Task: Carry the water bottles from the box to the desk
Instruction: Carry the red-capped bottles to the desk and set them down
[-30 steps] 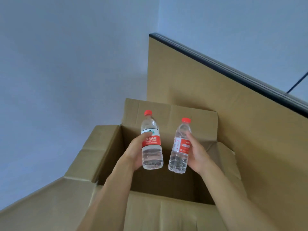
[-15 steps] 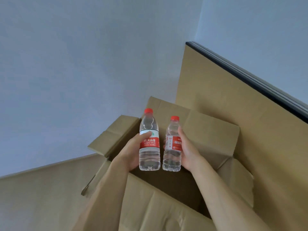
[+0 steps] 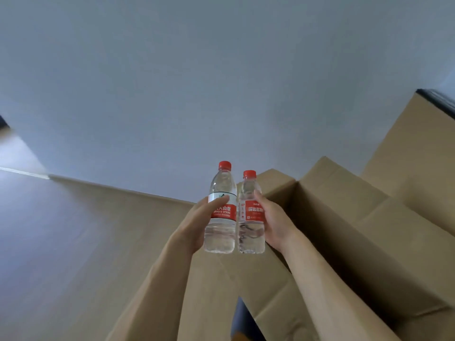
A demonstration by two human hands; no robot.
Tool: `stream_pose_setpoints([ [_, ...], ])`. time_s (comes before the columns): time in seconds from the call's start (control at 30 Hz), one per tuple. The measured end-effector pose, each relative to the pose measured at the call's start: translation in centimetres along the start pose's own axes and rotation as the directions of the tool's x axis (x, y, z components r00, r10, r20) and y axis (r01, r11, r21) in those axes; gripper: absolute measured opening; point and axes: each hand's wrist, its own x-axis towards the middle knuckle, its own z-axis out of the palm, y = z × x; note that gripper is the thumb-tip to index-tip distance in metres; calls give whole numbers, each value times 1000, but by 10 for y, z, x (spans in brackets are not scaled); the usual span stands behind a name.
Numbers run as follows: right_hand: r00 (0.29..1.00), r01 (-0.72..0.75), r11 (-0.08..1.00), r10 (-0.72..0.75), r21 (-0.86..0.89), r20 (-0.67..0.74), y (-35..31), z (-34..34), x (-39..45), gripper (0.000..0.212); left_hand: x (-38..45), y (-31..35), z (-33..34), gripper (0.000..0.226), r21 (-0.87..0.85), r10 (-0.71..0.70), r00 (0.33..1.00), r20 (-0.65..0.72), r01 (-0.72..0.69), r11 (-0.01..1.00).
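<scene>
My left hand (image 3: 197, 222) grips a clear water bottle (image 3: 221, 232) with a red cap and a red and white label. My right hand (image 3: 273, 222) grips a slightly shorter clear bottle (image 3: 250, 238) with a red cap and red label. Both bottles are upright, side by side and almost touching, held out in front of me. The open cardboard box (image 3: 344, 217) lies to the right of my hands, its inside in shadow. The desk is not in view.
A tall cardboard panel (image 3: 418, 153) with a dark top edge stands at the far right. More flat cardboard (image 3: 110, 230) spreads across the floor to the left, against a pale grey-blue wall (image 3: 221, 82).
The view has swung left, so the box has slid from the centre to the right. Both hands have come away from the box's opening and the two bottles have drawn closer together.
</scene>
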Motion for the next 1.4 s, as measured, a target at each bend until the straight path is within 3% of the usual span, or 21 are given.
stream_pose_setpoints([
  [0.17, 991, -21, 995, 35, -101, 133, 17, 77, 24, 50, -41, 12, -77, 47, -54, 45, 990, -132, -53, 997],
  [0.27, 977, -14, 981, 55, -192, 208, 34, 132, 38, 65, -73, 20, -132, 49, -68, 69, 981, -181, -82, 994],
  [0.37, 946, -31, 959, 120, -283, 300, 56, 195, 48, 79, -110, 28, -187, 35, -50, 78, 964, -254, -94, 994],
  [0.5, 823, -78, 944, 243, -320, 514, 91, 274, 60, 61, -161, 32, -259, 34, -59, 73, 913, -400, -105, 993],
  [0.57, 771, -92, 934, 287, -346, 569, 111, 312, 63, 64, -186, 33, -292, 32, -80, 69, 889, -452, -117, 990],
  [0.83, 712, -171, 909, 381, -381, 590, 186, 444, 70, 55, -273, 34, -390, 28, -192, 57, 804, -592, -209, 959],
  [1.1, 595, -234, 856, 501, -461, 628, 241, 548, 87, 55, -329, 27, -461, 32, -297, 74, 711, -699, -383, 875],
  [1.4, 430, -248, 797, 599, -550, 675, 292, 657, 146, 56, -339, 46, -544, 45, -245, 59, 556, -829, -455, 856],
])
